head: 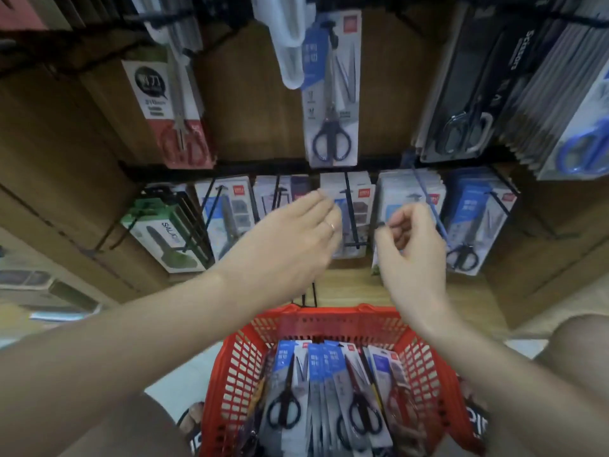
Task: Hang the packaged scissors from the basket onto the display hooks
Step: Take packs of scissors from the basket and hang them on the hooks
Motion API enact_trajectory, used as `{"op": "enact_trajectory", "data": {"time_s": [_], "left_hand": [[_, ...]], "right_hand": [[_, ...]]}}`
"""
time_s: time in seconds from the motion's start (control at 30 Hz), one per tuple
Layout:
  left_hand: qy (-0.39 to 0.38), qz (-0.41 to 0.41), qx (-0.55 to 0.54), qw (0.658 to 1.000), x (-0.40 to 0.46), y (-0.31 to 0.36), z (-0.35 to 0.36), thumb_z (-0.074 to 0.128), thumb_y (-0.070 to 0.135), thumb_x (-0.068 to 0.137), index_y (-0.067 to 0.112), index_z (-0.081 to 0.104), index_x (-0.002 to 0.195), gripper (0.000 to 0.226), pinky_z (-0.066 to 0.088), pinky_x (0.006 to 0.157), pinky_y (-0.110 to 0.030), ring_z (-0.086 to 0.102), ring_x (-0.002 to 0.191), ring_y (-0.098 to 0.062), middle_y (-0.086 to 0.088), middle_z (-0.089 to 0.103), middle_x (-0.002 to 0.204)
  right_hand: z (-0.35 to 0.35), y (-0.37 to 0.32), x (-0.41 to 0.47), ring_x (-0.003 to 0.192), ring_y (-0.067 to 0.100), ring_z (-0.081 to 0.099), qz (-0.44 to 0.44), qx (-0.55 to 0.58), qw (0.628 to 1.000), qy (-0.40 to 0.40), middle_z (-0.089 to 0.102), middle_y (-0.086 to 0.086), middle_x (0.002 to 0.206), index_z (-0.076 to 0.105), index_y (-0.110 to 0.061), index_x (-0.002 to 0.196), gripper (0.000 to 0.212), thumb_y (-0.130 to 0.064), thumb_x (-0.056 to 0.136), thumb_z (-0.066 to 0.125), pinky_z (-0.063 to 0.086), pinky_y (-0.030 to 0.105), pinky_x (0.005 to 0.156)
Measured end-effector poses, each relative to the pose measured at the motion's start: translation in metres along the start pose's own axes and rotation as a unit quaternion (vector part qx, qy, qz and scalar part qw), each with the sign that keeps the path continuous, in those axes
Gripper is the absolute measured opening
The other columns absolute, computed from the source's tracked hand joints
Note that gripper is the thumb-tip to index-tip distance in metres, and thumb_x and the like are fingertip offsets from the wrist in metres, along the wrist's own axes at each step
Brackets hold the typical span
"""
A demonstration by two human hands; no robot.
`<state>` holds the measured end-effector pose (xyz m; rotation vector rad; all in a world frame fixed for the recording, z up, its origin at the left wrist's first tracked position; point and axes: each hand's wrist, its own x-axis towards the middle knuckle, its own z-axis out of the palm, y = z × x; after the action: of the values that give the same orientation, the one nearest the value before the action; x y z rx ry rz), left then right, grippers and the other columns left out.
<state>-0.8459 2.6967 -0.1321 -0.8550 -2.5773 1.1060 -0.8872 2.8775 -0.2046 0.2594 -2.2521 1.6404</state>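
Observation:
A red plastic basket [329,319] stands low in front of me and holds several packaged scissors [359,400] on blue and grey cards. My left hand [290,245] reaches up with fairly straight fingers, the tips touching a hanging pack [361,206] on the lower row of hooks. My right hand [412,245] is raised beside it with fingers curled. Its thumb and forefinger pinch the black tip of a display hook [379,224]. Neither hand carries a pack.
The lower row holds several stacks of scissor packs [474,219] on black wire hooks, plus a green pack [164,235] at the left. Above hang a black-handled pair [331,94], a red pack [171,117] and dark packs [468,94]. The backing is wood panel.

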Motion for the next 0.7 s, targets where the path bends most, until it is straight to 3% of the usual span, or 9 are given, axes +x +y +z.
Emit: {"op": "enact_trajectory", "data": {"time_s": [0.1, 0.13, 0.2, 0.27, 0.33, 0.4, 0.47, 0.57, 0.7], "left_hand": [[0.059, 0.047, -0.145, 0.987, -0.031, 0.062, 0.03, 0.059, 0.019, 0.096, 0.006, 0.072, 0.11, 0.024, 0.051, 0.099, -0.046, 0.067, 0.098, -0.034, -0.013, 0.07, 0.105], [0.025, 0.039, -0.196, 0.979, -0.04, 0.082, 0.042, 0.061, 0.023, 0.094, 0.011, 0.071, 0.104, 0.019, 0.054, 0.092, -0.043, 0.067, 0.092, -0.03, -0.008, 0.069, 0.1], [-0.111, -0.024, -0.299, 0.947, -0.052, 0.12, 0.064, 0.06, 0.031, 0.095, 0.017, 0.067, 0.111, 0.022, 0.054, 0.087, -0.039, 0.068, 0.098, -0.027, -0.005, 0.068, 0.107], [-0.264, -0.133, -0.415, 0.86, -0.057, 0.151, 0.091, 0.049, 0.031, 0.103, 0.015, 0.057, 0.129, 0.031, 0.05, 0.091, -0.041, 0.064, 0.116, -0.031, -0.008, 0.062, 0.127], [-0.375, -0.2, -0.495, 0.758, -0.06, 0.178, 0.117, 0.046, 0.035, 0.106, 0.011, 0.051, 0.137, 0.04, 0.049, 0.096, -0.041, 0.061, 0.126, -0.036, -0.014, 0.058, 0.138], [-0.427, -0.234, -0.546, 0.682, -0.063, 0.201, 0.136, 0.048, 0.041, 0.107, 0.006, 0.049, 0.142, 0.049, 0.048, 0.1, -0.04, 0.058, 0.131, -0.038, -0.019, 0.056, 0.145], [-0.468, -0.254, -0.566, 0.63, -0.068, 0.221, 0.148, 0.049, 0.048, 0.107, 0.003, 0.039, 0.152, 0.064, 0.046, 0.105, -0.04, 0.052, 0.138, -0.038, -0.022, 0.047, 0.154], [-0.489, -0.27, -0.555, 0.616, -0.076, 0.241, 0.162, 0.054, 0.052, 0.104, 0.006, 0.028, 0.16, 0.077, 0.04, 0.116, -0.042, 0.04, 0.148, -0.038, -0.02, 0.035, 0.163], [-0.472, -0.305, -0.544, 0.624, -0.077, 0.244, 0.172, 0.06, 0.054, 0.099, 0.012, 0.039, 0.153, 0.072, 0.035, 0.12, -0.044, 0.039, 0.147, -0.036, -0.015, 0.044, 0.156]], "right_hand": [[0.01, 0.058, -0.045, 0.067, 0.006, 0.053, 0.117, -0.083, 0.986, -0.081, 0.057, -0.006, 0.073, 0.048, -0.028, 0.085, 0.02, -0.014, 0.092, 0.061, 0.04, 0.02, 0.062], [0.018, 0.077, -0.058, 0.075, 0.011, 0.058, 0.178, -0.124, 0.964, -0.155, 0.061, -0.004, 0.078, 0.052, -0.024, 0.088, 0.014, -0.017, 0.093, 0.063, 0.044, 0.023, 0.068], [0.034, 0.112, -0.083, 0.088, 0.022, 0.061, 0.285, -0.209, 0.877, -0.325, 0.067, 0.002, 0.095, 0.055, -0.018, 0.1, 0.014, -0.027, 0.094, 0.065, 0.046, 0.032, 0.074], [0.046, 0.143, -0.105, 0.096, 0.022, 0.058, 0.318, -0.253, 0.804, -0.435, 0.066, 0.007, 0.114, 0.055, -0.018, 0.117, 0.029, -0.033, 0.094, 0.064, 0.044, 0.031, 0.07], [0.049, 0.162, -0.122, 0.11, 0.023, 0.058, 0.353, -0.262, 0.769, -0.464, 0.061, 0.011, 0.135, 0.051, -0.013, 0.137, 0.048, -0.034, 0.095, 0.061, 0.044, 0.028, 0.079], [0.046, 0.179, -0.139, 0.128, 0.028, 0.056, 0.391, -0.277, 0.747, -0.462, 0.053, 0.014, 0.148, 0.043, -0.008, 0.149, 0.064, -0.04, 0.097, 0.061, 0.044, 0.028, 0.087], [0.042, 0.194, -0.154, 0.134, 0.032, 0.053, 0.428, -0.295, 0.73, -0.445, 0.05, 0.016, 0.151, 0.041, -0.006, 0.151, 0.07, -0.045, 0.097, 0.062, 0.044, 0.028, 0.089], [0.042, 0.203, -0.168, 0.13, 0.032, 0.054, 0.432, -0.313, 0.714, -0.453, 0.054, 0.016, 0.144, 0.054, -0.009, 0.14, 0.056, -0.045, 0.096, 0.06, 0.043, 0.029, 0.09], [0.045, 0.204, -0.166, 0.132, 0.032, 0.053, 0.422, -0.315, 0.723, -0.447, 0.055, 0.017, 0.145, 0.063, -0.015, 0.128, 0.044, -0.04, 0.092, 0.062, 0.046, 0.032, 0.101]]}}
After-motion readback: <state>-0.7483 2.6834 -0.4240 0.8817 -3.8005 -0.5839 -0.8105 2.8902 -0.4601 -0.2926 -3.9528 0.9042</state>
